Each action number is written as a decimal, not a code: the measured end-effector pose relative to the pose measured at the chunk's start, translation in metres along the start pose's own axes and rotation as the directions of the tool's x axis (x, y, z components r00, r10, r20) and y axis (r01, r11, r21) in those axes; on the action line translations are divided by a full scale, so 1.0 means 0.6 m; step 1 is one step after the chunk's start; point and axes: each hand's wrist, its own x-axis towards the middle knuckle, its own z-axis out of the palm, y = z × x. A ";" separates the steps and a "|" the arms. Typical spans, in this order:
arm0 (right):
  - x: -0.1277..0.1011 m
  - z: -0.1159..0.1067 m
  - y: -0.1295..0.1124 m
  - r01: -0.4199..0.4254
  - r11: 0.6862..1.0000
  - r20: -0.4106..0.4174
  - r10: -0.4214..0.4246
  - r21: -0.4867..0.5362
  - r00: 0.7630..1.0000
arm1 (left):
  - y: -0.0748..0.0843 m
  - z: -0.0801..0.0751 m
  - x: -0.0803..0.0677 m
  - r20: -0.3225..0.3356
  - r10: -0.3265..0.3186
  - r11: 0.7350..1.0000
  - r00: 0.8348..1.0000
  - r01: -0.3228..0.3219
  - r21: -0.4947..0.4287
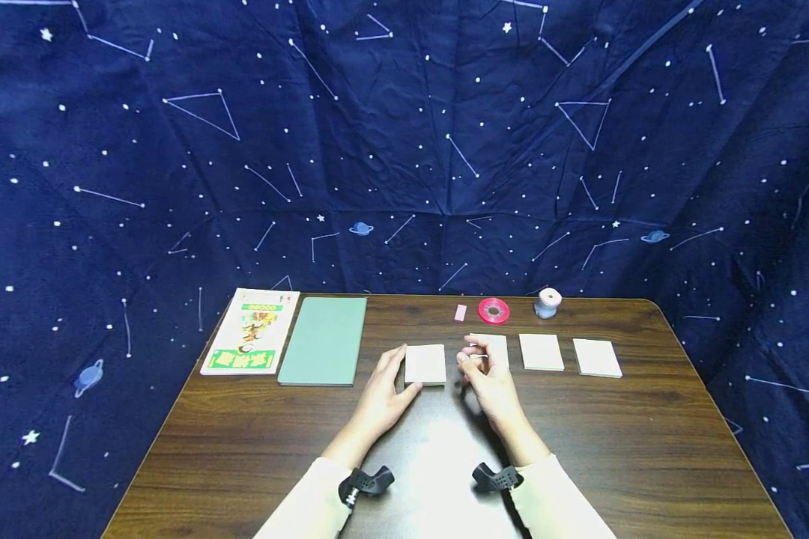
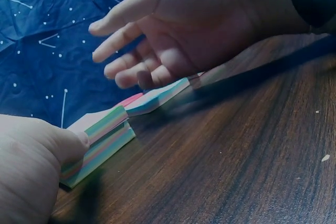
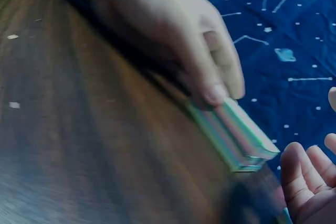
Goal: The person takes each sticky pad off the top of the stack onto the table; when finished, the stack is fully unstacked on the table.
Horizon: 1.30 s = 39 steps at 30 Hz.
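Note:
A white paper pad with striped coloured edges lies mid-table. My left hand lies along its left side with fairly straight fingers. The thumb presses its near corner and the fingertips rest on its edge. My right hand hovers just right of it, over a second pad, with its fingers loosely curled. Nothing shows in that palm in the left wrist view. The second pad lies flat beneath it.
Two more pads continue the row to the right. Behind them lie a pink eraser, a red tape roll and a pale spool. A green mat and a booklet lie at the left. Starry cloth hangs behind.

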 end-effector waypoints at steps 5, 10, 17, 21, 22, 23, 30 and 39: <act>-0.007 0.021 0.017 -0.010 0.998 0.027 0.011 -0.055 1.000 | 0.000 -0.002 0.001 0.001 0.012 1.000 1.000 -0.012 -0.011; -0.007 0.033 0.031 0.012 0.982 0.041 -0.005 -0.190 0.999 | -0.001 -0.002 0.000 -0.003 0.053 0.998 0.999 -0.053 0.014; 0.000 0.040 0.036 0.054 0.952 0.068 -0.035 -0.301 0.997 | -0.007 0.000 0.000 -0.036 0.102 0.995 0.994 -0.101 0.014; 0.003 0.041 0.041 0.057 0.925 0.080 -0.029 -0.375 0.996 | -0.014 0.005 -0.001 -0.077 0.154 0.988 0.985 -0.153 0.025; 0.004 0.040 0.042 0.054 0.921 0.079 -0.025 -0.385 0.997 | -0.014 0.005 -0.001 -0.084 0.165 0.986 0.983 -0.163 0.027; 0.004 0.040 0.042 0.051 0.920 0.080 -0.021 -0.389 0.997 | -0.014 0.005 -0.001 -0.081 0.164 0.986 0.983 -0.162 0.028; 0.004 0.038 0.040 0.057 0.904 0.089 -0.021 -0.423 0.996 | -0.006 0.004 0.001 -0.044 0.114 0.993 0.993 -0.112 0.035; 0.003 0.037 0.040 0.090 0.904 0.089 -0.057 -0.418 0.994 | 0.001 0.001 0.000 -0.019 0.084 0.996 0.996 -0.083 0.045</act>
